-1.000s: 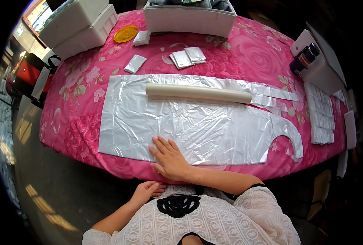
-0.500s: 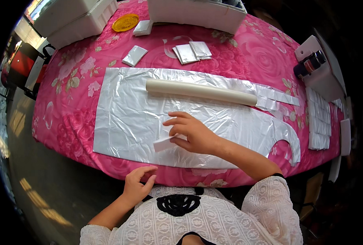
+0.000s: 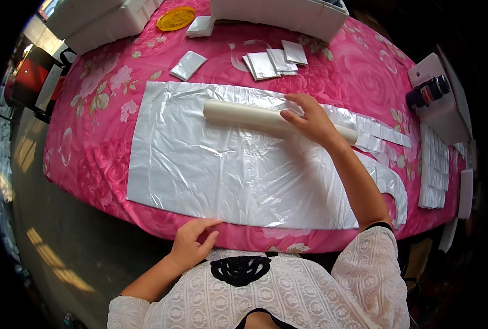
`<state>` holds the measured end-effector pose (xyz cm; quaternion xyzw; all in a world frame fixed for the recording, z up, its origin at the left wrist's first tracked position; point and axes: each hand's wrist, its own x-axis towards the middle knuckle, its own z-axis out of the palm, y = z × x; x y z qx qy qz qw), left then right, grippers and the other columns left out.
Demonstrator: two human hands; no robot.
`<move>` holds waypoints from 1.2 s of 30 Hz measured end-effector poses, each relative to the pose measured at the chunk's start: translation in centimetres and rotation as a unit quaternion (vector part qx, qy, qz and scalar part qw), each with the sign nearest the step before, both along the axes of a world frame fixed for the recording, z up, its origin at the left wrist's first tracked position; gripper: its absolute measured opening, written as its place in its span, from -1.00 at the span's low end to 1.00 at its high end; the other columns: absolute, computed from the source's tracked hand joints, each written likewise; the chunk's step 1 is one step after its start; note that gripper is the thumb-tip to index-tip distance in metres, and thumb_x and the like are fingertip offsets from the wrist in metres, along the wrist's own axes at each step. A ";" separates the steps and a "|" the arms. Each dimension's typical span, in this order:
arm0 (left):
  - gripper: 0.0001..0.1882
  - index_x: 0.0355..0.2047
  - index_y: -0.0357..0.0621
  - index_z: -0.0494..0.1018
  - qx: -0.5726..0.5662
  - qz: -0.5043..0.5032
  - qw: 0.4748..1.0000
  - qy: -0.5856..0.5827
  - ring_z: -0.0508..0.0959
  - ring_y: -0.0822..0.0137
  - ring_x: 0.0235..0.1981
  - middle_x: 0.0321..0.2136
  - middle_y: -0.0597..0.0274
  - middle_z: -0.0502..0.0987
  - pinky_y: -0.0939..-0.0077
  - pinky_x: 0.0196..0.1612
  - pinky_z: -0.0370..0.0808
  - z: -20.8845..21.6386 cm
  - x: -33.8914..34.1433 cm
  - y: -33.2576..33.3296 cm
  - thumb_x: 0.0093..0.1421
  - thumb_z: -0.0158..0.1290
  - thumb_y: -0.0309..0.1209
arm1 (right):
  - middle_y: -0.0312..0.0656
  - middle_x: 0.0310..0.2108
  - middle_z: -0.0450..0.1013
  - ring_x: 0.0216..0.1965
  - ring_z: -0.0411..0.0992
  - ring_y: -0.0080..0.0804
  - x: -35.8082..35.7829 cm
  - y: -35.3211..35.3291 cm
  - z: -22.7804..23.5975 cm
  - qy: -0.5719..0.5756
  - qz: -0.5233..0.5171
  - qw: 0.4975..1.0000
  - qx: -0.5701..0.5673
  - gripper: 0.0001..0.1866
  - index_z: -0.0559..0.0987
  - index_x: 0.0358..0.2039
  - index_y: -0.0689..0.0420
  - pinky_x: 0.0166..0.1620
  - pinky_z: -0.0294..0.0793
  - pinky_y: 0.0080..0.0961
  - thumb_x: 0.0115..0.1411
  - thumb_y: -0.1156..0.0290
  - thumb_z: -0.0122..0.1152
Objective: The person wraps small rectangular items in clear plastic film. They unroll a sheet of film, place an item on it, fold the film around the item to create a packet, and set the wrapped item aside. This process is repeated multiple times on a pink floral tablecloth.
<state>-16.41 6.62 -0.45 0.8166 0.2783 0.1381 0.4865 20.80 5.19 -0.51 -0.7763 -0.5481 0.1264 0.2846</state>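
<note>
Clock positions refer to the centre of the silvery plastic sheet point(image 3: 200, 175), with 12 o'clock on the side away from the person. The sheet lies flat on the worktop point(image 3: 71, 175), which is covered by a pink floral cloth point(image 3: 345, 68). A curved cutout faces 4 o'clock.

A cream tube point(image 3: 241, 114) rests lengthwise on the far half of the sheet, its ends toward 10 o'clock and between 2 and 3 o'clock.

The right hand point(image 3: 311, 122) is over the tube, between 1 and 2 o'clock, with fingers parted and nothing gripped; contact with the tube cannot be determined. The left hand point(image 3: 193, 242) is at 7 o'clock, by the near edge of the sheet, relaxed and unloaded, thumb apart from the fingers.

Overlapping flat packets point(image 3: 264, 66) lie at 12 o'clock. A single packet point(image 3: 189, 66) and a yellow dish point(image 3: 176, 19) lie toward 11 o'clock. A dark bottle point(image 3: 427, 93) is at 2 o'clock.
</note>
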 end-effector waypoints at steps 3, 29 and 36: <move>-0.73 -0.24 -0.19 0.48 0.042 -0.038 0.998 -0.025 0.55 0.19 -0.34 -0.35 0.10 0.55 0.45 -0.27 0.48 0.1 1.0 0.3 -0.02 0.10 -0.53 | -0.05 -0.09 0.38 -0.02 0.30 -0.15 0.3 -5.7 0.0 -0.073 0.010 0.997 -0.028 -0.49 0.42 -0.01 0.18 0.02 0.29 -0.37 0.01 0.30 0.25; -0.34 0.09 -0.05 0.27 0.253 -0.245 0.936 -0.001 -0.11 -0.36 0.22 0.26 -0.16 -0.19 0.00 0.19 0.07 -1.7 15.2 -4.5 -0.03 0.10 -0.13 | 0.04 0.18 0.13 0.22 0.05 -0.09 5.0 -26.2 -6.0 -0.201 -0.260 0.941 -0.074 -0.50 0.25 0.12 0.29 0.24 -0.02 -0.31 0.21 0.29 -0.16; -0.35 0.08 -0.05 0.30 0.269 -0.252 0.930 -0.013 -0.11 -0.36 0.22 0.26 -0.14 -0.15 0.00 0.18 0.09 -1.8 15.5 -4.9 -0.06 0.09 -0.14 | -0.02 -0.18 0.46 -0.12 0.41 -0.15 8.3 -31.0 -6.0 -0.340 -0.344 0.874 -0.047 -0.73 0.50 -0.18 0.26 -0.03 0.37 -0.34 0.14 0.43 -0.03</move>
